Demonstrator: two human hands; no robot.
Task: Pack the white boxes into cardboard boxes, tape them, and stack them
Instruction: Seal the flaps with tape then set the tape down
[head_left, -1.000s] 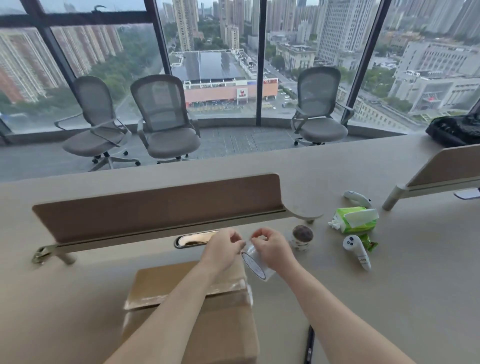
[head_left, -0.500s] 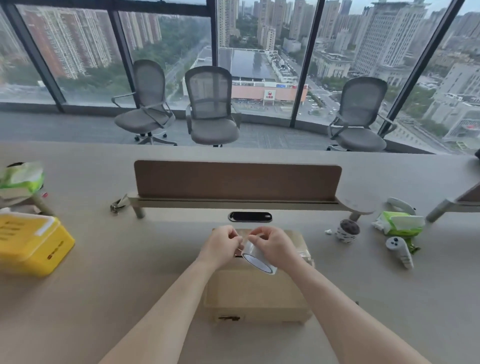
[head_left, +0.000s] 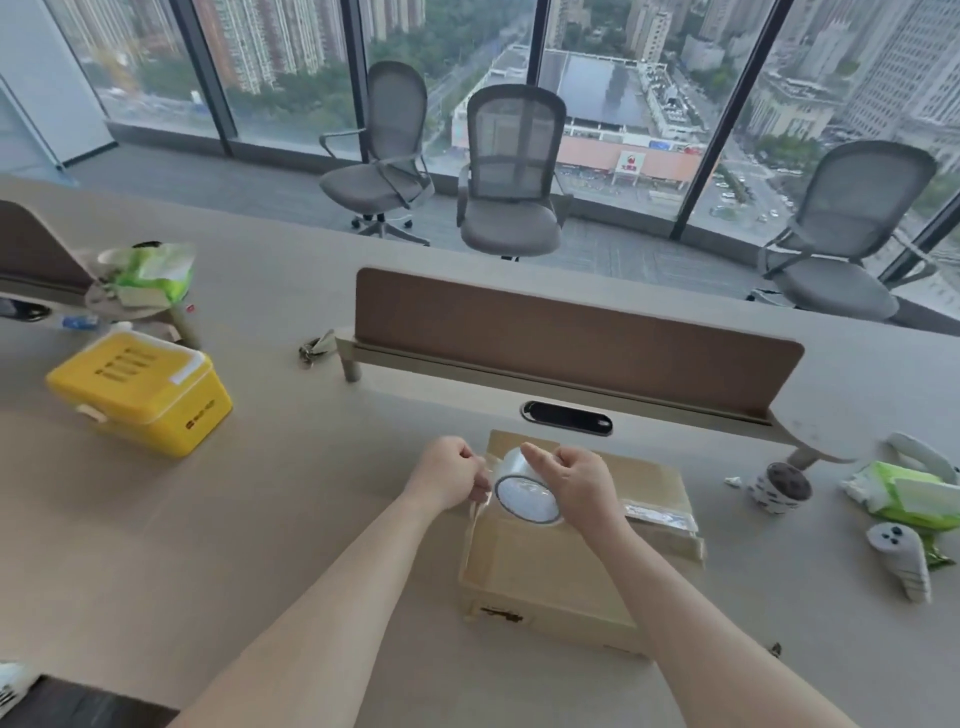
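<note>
While the right hand (head_left: 576, 488) grips the tape roll (head_left: 522, 491) with its fingers curled over the rim, the left hand (head_left: 449, 475) pinches the free end of the clear tape between thumb and fingers, just beside the roll. Both hands are held over the far half of the cardboard box (head_left: 561, 577), which sits closed on the bench (head_left: 260, 519) directly in front of the person. A loose tape strip (head_left: 474, 514) runs from the left hand down toward the box's left edge; whether it has adhered there cannot be determined. An applied tape band (head_left: 660, 514) lies across the top of the box on its right side. Just beyond the box is the oval cable slot (head_left: 566, 417), and behind that stands the brown divider panel (head_left: 571, 338). Well to the left sits a yellow lidded container (head_left: 145, 395). To the right, apart from the box, are a paper cup (head_left: 779, 486), a green tissue pack (head_left: 904, 493) and a white controller (head_left: 904, 558). Three grey office chairs (head_left: 511, 171) stand by the windows beyond the bench.
</note>
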